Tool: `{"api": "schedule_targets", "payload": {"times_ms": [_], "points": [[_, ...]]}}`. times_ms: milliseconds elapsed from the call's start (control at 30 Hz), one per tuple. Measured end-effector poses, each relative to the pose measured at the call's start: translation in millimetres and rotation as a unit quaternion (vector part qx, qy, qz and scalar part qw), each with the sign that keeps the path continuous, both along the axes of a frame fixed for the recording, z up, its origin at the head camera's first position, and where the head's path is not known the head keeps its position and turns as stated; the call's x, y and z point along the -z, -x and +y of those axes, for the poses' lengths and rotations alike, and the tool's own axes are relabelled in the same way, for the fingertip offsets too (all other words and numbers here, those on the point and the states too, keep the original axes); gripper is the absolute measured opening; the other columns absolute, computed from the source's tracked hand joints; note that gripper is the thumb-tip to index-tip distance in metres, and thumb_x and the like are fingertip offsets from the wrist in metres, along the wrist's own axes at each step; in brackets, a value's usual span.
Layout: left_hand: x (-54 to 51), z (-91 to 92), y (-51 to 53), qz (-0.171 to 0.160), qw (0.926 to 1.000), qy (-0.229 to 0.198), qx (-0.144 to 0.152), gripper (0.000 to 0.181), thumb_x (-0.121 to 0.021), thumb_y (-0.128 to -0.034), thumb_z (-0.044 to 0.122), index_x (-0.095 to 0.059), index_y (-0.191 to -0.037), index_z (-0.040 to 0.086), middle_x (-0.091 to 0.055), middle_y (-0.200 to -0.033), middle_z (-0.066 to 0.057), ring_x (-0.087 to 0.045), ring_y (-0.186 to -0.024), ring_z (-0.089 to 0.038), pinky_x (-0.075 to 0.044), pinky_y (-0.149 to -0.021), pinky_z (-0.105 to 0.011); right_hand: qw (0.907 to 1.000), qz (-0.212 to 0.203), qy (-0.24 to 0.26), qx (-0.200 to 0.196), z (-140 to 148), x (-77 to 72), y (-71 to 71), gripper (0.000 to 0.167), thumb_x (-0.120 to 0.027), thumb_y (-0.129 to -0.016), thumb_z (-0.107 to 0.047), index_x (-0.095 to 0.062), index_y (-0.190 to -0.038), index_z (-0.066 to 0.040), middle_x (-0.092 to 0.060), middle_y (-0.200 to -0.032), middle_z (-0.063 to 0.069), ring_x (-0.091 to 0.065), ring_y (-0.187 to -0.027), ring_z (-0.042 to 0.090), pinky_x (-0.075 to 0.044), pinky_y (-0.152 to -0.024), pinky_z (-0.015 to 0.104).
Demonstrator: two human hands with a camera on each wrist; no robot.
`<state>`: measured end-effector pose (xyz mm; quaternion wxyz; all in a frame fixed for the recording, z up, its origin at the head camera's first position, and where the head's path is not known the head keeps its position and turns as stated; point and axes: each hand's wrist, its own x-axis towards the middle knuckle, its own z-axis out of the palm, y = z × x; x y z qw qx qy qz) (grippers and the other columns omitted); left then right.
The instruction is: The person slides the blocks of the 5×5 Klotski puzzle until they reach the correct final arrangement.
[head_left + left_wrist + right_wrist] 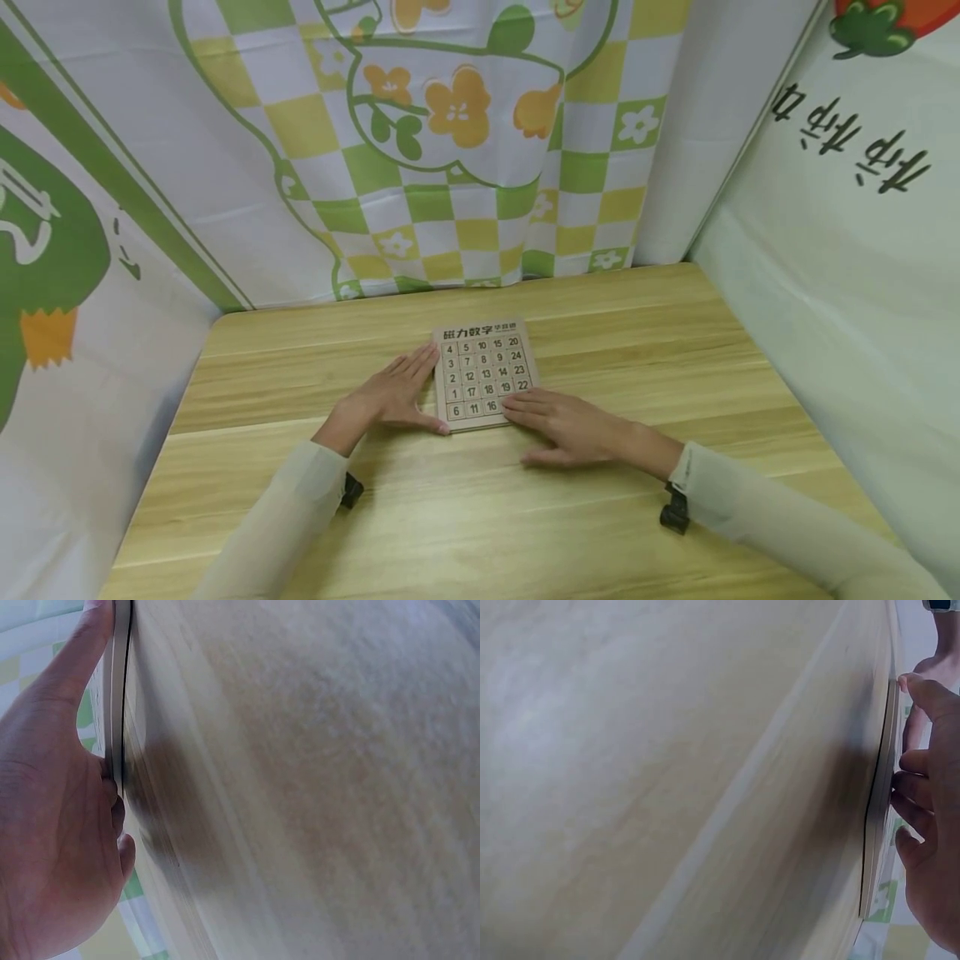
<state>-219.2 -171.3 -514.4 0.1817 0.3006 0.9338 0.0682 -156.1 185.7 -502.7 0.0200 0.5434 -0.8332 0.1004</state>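
A square wooden number sliding puzzle [486,374] lies flat on the table, its printed heading on the far side. Bottom-row tiles 6, 11 and 16 show, while the right hand hides the lower right corner. My left hand [392,395] rests along the board's left edge with fingers extended and the thumb by the near left corner. In the left wrist view that thumb [86,645] touches the board's rim. Fairly straight fingers of my right hand [570,427] touch the lower right tiles, with the thumb apart from the board. The right wrist view shows its fingertips over the board's edge [879,802].
The light wooden table [480,508] extends around the puzzle. A checkered, flower-printed curtain [465,225] hangs behind its far edge. Printed white cloths flank it, one on the left [97,400] and one on the right [825,267]. Each wrist carries a small black camera.
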Motion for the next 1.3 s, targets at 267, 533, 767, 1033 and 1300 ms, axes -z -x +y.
{"api": "schedule_targets", "payload": {"times_ms": [267, 533, 767, 1033, 1300], "points": [[-8.1, 2.4, -3.0, -0.009, 0.9999, -0.003, -0.007, 0.143, -0.065, -0.0776, 0.089, 0.004, -0.17, 0.004, 0.006, -0.178, -0.014, 0.001, -0.165, -0.03, -0.006, -0.135, -0.048, 1.0, 0.005, 0.003, 0.001, -0.8, -0.5, 0.8, 0.073, -0.06, -0.104, -0.055, -0.054, -0.153, 0.0, -0.051, -0.16, 0.018, -0.048, -0.148, 0.037, -0.039, -0.123, 0.055], [-15.8, 4.0, -5.6, -0.003, 1.0, 0.0, -0.002, 0.139, -0.069, -0.0806, 0.084, 0.001, -0.169, 0.002, 0.002, -0.178, -0.016, -0.003, -0.165, -0.033, -0.009, -0.135, -0.05, 0.9997, 0.016, 0.017, 0.007, 1.9, -3.1, 7.8, 0.074, -0.056, -0.105, -0.058, -0.055, -0.152, -0.001, -0.053, -0.158, 0.018, -0.051, -0.145, 0.039, -0.042, -0.121, 0.057], [-14.9, 3.1, -5.9, -0.001, 0.9999, -0.011, -0.001, 0.139, -0.069, -0.0806, 0.083, -0.002, -0.169, 0.0, 0.0, -0.178, -0.018, -0.005, -0.165, -0.035, -0.011, -0.134, -0.052, 0.9997, 0.01, 0.011, 0.02, 5.7, -6.8, 15.5, 0.073, -0.061, -0.104, -0.055, -0.054, -0.153, -0.001, -0.051, -0.159, 0.019, -0.049, -0.147, 0.039, -0.039, -0.123, 0.056], [-5.4, 1.9, -2.0, -0.005, 1.0, 0.0, -0.008, 0.144, -0.066, -0.0771, 0.089, 0.005, -0.169, 0.006, 0.008, -0.178, -0.011, 0.002, -0.165, -0.028, -0.006, -0.135, -0.047, 0.9992, 0.006, 0.006, 0.038, 9.9, -8.1, 28.6, 0.074, -0.067, -0.101, -0.051, -0.055, -0.151, 0.002, -0.05, -0.159, 0.021, -0.048, -0.147, 0.041, -0.037, -0.124, 0.057], [4.1, -0.5, 1.2, -0.001, 0.9999, -0.009, -0.007, 0.146, -0.062, -0.0739, 0.095, 0.006, -0.17, 0.008, 0.009, -0.178, -0.009, 0.002, -0.165, -0.026, -0.005, -0.135, -0.046, 0.9982, -0.011, 0.002, 0.058, 12.7, -7.7, 44.4, 0.078, -0.069, -0.1, -0.052, -0.052, -0.153, 0.002, -0.049, -0.16, 0.021, -0.047, -0.149, 0.04, -0.035, -0.126, 0.053]]}}
